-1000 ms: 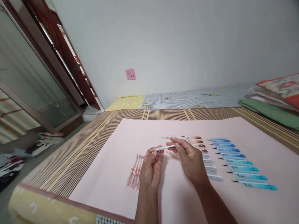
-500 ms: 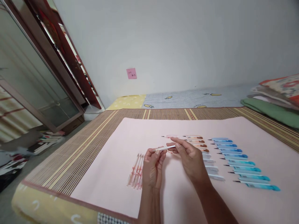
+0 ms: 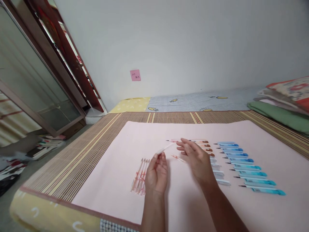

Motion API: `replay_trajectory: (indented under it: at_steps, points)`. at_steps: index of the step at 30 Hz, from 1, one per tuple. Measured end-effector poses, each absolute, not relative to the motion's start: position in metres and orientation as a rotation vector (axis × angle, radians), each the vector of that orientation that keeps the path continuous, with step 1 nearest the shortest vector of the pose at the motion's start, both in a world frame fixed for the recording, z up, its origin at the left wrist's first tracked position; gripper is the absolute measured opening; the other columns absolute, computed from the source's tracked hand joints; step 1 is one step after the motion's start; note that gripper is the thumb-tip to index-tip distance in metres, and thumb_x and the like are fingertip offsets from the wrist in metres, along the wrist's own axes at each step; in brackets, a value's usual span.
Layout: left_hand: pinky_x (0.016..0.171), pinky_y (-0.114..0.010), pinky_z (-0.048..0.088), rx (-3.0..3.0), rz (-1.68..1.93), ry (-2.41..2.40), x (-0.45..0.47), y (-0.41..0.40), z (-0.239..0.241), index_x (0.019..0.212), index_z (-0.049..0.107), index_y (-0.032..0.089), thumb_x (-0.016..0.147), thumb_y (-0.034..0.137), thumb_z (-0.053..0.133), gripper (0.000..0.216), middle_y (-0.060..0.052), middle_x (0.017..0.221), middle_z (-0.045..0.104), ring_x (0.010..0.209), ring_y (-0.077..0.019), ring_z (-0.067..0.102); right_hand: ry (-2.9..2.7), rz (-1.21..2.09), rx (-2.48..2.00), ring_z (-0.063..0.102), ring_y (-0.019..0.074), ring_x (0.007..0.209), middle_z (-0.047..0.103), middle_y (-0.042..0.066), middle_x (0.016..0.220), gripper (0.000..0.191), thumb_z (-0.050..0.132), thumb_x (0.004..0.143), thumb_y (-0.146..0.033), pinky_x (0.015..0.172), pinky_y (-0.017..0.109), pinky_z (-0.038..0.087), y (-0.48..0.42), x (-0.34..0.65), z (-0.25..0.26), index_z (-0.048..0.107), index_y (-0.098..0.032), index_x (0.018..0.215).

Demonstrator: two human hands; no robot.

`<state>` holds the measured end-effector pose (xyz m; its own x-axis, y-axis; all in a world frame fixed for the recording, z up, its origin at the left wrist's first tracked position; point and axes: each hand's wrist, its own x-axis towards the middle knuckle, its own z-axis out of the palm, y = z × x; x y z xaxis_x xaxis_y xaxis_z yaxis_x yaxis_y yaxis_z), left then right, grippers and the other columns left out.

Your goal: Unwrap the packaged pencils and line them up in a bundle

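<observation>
My left hand (image 3: 156, 177) pinches one end of a slim whitish pen tube (image 3: 166, 148) between thumb and fingertips, tilted up to the right. Close to the tube's far end, my right hand (image 3: 196, 159) is open, fingers spread, with nothing visibly in it. Below the tube lies a thin orange-and-white stick (image 3: 178, 158). Just beyond the hands is a thin dark-tipped pen refill (image 3: 172, 140). Left of my left hand lie several clear pen barrels with pinkish marks (image 3: 139, 177), side by side and partly hidden by it.
Blue pen parts (image 3: 243, 167) lie in a slanting column at right, with dark-tipped refills beside them. Brown-ended pieces (image 3: 207, 145) and greyish ones (image 3: 223, 182) lie partly behind my right hand. Pink paper (image 3: 108, 174) covers a striped mat (image 3: 60, 170). Folded cloths (image 3: 272, 116) sit at far right.
My right hand has let go of the whitish tube and its fingers have spread. My left hand keeps the tube, whose far end now points more upward and away.
</observation>
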<state>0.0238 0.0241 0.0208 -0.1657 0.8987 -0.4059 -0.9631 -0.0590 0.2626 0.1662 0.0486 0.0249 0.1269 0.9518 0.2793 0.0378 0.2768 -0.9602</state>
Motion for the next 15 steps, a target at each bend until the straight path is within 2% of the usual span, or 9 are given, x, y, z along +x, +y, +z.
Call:
replay_trajectory:
  at_steps: [3,6,12,15]
  points:
    - [0.069,-0.019,0.059,-0.305,1.620,0.414,0.014,0.025,0.023,0.090,0.065,0.006,0.095,0.006,0.047,0.019,-0.010,0.084,0.070,0.079,-0.0127,0.070,-1.632,0.583,-1.391,0.063,0.0257,0.103,0.071,0.011,0.108,0.022,0.056,0.090,-0.026,0.090,0.039,0.047,0.056,0.172,0.003,0.068,-0.017,0.106]
    - [0.065,-0.018,0.058,-0.292,1.632,0.374,0.009,0.023,0.026,0.093,0.065,0.006,0.097,0.010,0.045,0.021,-0.010,0.085,0.069,0.074,-0.0110,0.068,-2.025,0.311,-1.731,0.061,0.0279,0.097,0.069,0.012,0.100,0.014,0.057,0.085,-0.012,0.083,0.038,0.042,0.059,0.173,-0.016,0.069,-0.016,0.092]
    - [0.061,-0.019,0.057,-0.221,1.651,0.526,0.013,0.023,0.024,0.083,0.067,0.008,0.091,0.005,0.053,0.016,-0.010,0.081,0.070,0.069,-0.0111,0.067,-2.124,0.028,-1.857,0.059,0.0276,0.090,0.065,0.011,0.091,0.009,0.057,0.083,-0.014,0.071,0.035,0.035,0.056,0.166,-0.019,0.062,-0.017,0.077]
    - [0.060,-0.018,0.056,-0.184,1.656,0.556,0.014,0.024,0.022,0.081,0.067,0.009,0.089,0.003,0.054,0.016,-0.009,0.080,0.070,0.068,-0.0110,0.066,-1.981,0.181,-1.804,0.058,0.0227,0.075,0.064,0.007,0.076,0.011,0.055,0.079,-0.010,0.065,0.032,0.034,0.056,0.170,-0.016,0.059,-0.018,0.074]
